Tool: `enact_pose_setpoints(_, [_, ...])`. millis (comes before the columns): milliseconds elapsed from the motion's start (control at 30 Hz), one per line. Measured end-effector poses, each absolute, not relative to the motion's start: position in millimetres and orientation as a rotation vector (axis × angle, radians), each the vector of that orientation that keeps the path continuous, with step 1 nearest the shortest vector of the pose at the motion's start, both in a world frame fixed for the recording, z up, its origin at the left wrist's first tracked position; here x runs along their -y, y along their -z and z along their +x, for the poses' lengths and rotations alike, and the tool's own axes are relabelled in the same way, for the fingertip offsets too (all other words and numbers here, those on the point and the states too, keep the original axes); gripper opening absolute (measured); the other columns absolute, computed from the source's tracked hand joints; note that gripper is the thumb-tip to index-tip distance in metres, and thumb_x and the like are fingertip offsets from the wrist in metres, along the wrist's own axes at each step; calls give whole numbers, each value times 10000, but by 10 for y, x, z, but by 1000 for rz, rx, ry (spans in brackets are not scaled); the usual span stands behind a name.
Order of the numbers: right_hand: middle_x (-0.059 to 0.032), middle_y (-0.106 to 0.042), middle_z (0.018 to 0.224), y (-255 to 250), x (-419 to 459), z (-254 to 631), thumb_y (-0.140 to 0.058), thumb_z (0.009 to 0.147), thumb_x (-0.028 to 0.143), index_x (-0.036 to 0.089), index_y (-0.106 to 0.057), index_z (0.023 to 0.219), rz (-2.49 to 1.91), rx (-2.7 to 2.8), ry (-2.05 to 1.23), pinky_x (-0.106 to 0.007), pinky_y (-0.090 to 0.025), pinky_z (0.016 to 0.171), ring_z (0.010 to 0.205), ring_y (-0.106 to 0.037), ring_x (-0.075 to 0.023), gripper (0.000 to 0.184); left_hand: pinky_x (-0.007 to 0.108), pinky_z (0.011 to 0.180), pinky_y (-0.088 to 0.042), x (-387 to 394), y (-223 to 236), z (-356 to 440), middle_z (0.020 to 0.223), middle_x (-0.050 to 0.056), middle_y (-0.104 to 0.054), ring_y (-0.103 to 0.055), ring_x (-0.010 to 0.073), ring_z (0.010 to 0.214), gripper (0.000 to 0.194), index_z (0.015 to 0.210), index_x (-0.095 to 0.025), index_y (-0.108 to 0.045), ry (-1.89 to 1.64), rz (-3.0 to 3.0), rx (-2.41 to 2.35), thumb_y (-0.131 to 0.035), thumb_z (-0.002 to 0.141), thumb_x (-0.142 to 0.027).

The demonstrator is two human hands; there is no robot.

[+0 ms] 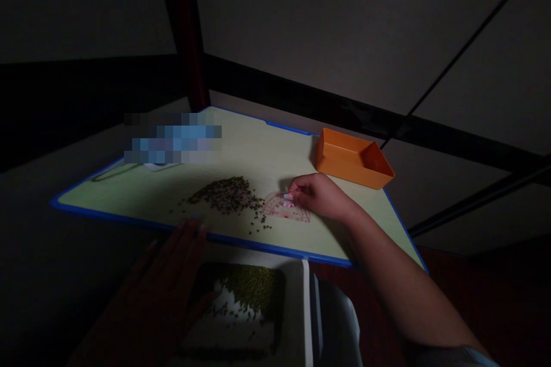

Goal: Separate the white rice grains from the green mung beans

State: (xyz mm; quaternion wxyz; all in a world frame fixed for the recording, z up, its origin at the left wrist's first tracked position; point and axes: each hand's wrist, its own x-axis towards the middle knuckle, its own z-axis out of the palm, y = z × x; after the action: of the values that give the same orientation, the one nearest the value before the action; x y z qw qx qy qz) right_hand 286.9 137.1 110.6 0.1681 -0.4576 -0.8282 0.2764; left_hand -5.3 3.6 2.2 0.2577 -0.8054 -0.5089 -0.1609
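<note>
A clear protractor [284, 206] with pink markings lies flat or nearly flat on the pale board [253, 137] with a blue edge. The fingers of my right hand [316, 195] are pinched at the protractor's upper right part. Just left of it is a heap of small dark beans or seeds [228, 194], with loose ones scattered along its right side. My left hand [170, 275] is in deep shadow at the board's front edge, fingers stretched out and holding nothing that I can see. Beneath it is a white container [297, 309] with green beans [253, 284] inside.
An orange box [353, 157], open at the top, stands at the board's back right. A blurred-out bluish thing [172, 140] is at the back left. A dark red post [183, 28] rises behind the board, and light panels with dark strips surround it. The room is dim.
</note>
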Motion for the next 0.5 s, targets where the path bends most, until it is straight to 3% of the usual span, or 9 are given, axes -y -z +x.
enact_pose_setpoints(500, [34,-573,634,-1109,-1346,2863,-562,830,138,161,-635,749,-1252,2426,-857,-258,-331,595,589,-472,-80,111,521,1006,-403,-59,30,-54,1511,204,-378,-448,339,1340,773,1496,-144,-90,472,-2189,1390,-247,865,-562])
